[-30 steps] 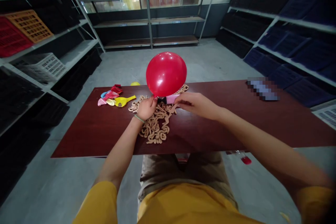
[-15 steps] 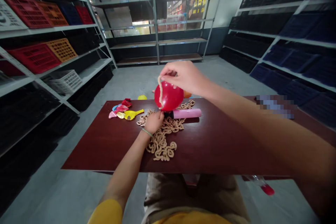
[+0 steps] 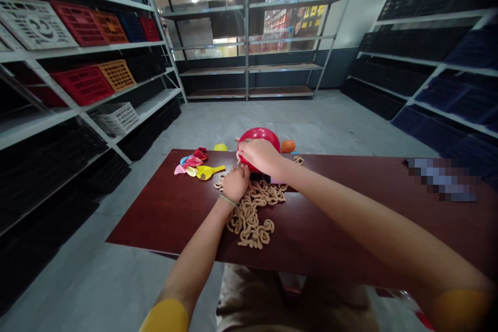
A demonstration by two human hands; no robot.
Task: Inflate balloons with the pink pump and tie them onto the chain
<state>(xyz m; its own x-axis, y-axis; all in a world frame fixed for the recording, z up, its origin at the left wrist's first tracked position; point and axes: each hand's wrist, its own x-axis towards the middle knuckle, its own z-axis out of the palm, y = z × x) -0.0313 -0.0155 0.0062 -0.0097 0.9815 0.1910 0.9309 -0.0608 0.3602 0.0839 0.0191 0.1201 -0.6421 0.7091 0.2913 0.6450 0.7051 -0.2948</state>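
A dark red wooden surface runs across the lower middle of the frame. A tangled heap of tan rope-like strands lies at its centre. Left of the heap lie limp, flat multicoloured balloons. A round red inflated balloon sits at the far edge, above the heap, beneath the right hand, which lies over it. The left hand rests just below, on the heap. A round orange balloon shows just past the far edge, right of the red one. Grey metal shelves with red plastic crates stand at upper left; grey metal shelves with dark blue crates stand at upper right.
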